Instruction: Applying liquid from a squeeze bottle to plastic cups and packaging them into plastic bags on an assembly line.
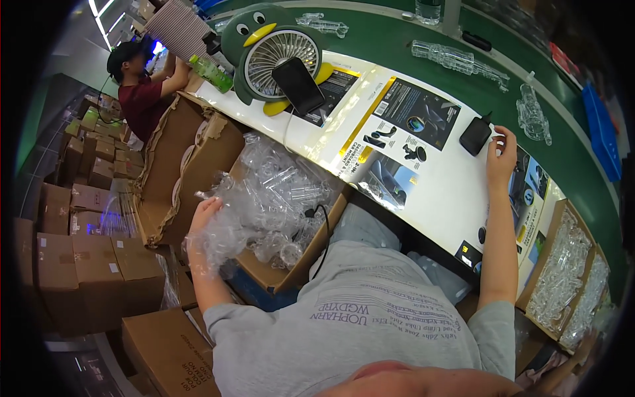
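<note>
My left hand (206, 217) is closed at the left side of an open cardboard box (272, 283), with a small clear plastic piece (202, 195) at its fingertips. Crumpled clear plastic bagging (228, 231) hangs against that wrist. Clear plastic parts (288, 198) fill the box. Over the white printed board (436, 192), my right hand (503, 155) has its fingers bent inward at the edge of a small black rounded device (475, 135). What sits between those fingers, if anything, is too small to make out.
A penguin-shaped fan (274, 63) with a black phone (297, 85) leaning on it stands at the back. Clear plastic assemblies (456, 59) lie on the green table (370, 40). Boxed clear parts (562, 264) sit at right. Stacked cartons (99, 264) and another person (142, 99) are at left.
</note>
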Tool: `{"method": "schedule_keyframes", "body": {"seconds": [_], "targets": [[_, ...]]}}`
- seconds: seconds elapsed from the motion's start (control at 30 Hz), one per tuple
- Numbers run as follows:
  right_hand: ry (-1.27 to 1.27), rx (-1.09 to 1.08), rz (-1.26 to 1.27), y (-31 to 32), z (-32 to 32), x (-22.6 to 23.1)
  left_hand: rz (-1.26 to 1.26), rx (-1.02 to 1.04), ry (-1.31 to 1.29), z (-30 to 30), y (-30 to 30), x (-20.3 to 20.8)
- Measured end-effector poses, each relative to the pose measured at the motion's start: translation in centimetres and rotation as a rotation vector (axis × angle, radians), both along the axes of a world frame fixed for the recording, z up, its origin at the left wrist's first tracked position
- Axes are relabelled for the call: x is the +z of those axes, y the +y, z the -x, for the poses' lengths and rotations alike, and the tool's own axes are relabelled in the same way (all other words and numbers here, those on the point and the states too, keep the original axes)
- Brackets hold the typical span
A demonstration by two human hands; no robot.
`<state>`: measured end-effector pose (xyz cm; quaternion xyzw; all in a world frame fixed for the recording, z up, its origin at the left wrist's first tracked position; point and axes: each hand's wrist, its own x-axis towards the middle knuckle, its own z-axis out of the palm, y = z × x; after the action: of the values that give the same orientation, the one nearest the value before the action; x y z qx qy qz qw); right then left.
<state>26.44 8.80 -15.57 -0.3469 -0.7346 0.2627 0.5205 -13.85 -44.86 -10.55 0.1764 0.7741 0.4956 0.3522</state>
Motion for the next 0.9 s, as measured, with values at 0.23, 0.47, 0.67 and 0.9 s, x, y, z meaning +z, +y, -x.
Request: {"method": "schedule_keyframes", "body": {"seconds": [0.23,0.47,0.67,0.9], "targets": [[-0.070,-0.028,0.001,-0.4,0.0,0.8,-0.002,0.028,0.125,0.3,2.8,1.8],[0.033,-0.045,-0.080,-0.5,-0.2,4.2,-0.214,0.144,0.200,-0.3,6.2,6.2],[-0.010,0.258,-0.115,-7.2,2.1,11.2,0.183,-0.363,0.737,-7.2,11.6,8.1],[-0.433,1.212,-0.026,-21.3,7.1,11.5,-0.477,-0.866,0.865,-20.7,20.5,7.8]]}}
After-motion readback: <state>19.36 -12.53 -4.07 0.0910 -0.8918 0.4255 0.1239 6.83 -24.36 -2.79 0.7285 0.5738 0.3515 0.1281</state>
